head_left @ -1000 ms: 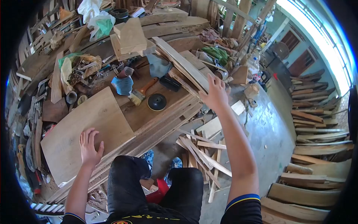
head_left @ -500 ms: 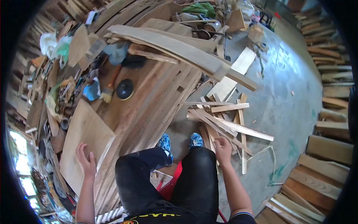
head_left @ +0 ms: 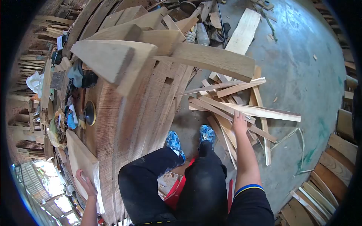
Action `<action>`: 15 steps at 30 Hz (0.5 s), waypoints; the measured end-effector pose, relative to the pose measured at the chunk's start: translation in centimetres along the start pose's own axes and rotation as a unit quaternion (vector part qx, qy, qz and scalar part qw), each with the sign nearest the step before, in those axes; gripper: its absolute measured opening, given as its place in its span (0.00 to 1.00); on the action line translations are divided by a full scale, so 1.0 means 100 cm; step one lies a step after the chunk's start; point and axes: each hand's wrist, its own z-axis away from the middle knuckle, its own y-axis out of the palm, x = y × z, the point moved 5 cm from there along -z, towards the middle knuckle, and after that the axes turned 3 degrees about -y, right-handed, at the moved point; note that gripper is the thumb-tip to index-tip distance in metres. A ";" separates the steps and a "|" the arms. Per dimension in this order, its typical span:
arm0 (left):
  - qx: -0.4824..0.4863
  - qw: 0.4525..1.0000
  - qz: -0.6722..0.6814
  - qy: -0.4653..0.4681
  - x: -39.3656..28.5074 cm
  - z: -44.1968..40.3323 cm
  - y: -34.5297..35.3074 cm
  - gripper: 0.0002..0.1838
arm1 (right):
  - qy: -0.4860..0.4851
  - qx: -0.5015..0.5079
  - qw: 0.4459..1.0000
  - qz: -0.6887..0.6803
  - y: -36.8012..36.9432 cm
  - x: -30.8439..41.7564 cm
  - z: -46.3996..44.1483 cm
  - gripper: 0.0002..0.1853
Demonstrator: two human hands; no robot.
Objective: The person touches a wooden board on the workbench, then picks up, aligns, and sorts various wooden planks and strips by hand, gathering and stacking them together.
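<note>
1. Head view: the right hand [head_left: 238, 122] is down in the sticks [head_left: 226, 109], which lie in a messy pile on the floor, right of the bench [head_left: 107, 116].
2. A second ago this hand was up by the end of the beam [head_left: 211, 62] on the bench. Half a second ago it was low, near the edge of the pile. Now it is in among the sticks.
3. To me, this means the work in hand is now at the pile and not up on the bench.
4. The right hand's fingers point away from the body and seem to touch a stick. I cannot tell if they hold one, as the fingertips are too small to make out.
5. The left hand [head_left: 86, 182] has stayed by the board [head_left: 81, 156], which lies on the near left part of the bench. Its fingers are loose and a bit spread, and they hold nothing. I cannot tell if they press on the wood.
6. The view has swung too, so the bench now looks more upright and the sticks sit nearer the middle.
7. The beam pokes out past the far end of the bench, above some of the sticks. A plank [head_left: 245, 30] lies on the floor past that end. The black disc [head_left: 89, 113] sits on top of the bench, beyond the board.
</note>
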 end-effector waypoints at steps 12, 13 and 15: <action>0.011 1.000 0.007 -0.008 0.029 0.003 0.003 0.39 | -0.011 -0.058 0.997 0.049 0.019 0.001 -0.036 0.10; 0.011 1.000 0.008 -0.010 0.030 0.005 0.004 0.39 | -0.011 -0.058 0.997 0.051 0.022 -0.001 -0.030 0.10; 0.012 1.000 0.014 -0.018 0.029 0.005 0.003 0.39 | -0.075 0.011 0.996 0.051 0.030 0.009 -0.008 0.11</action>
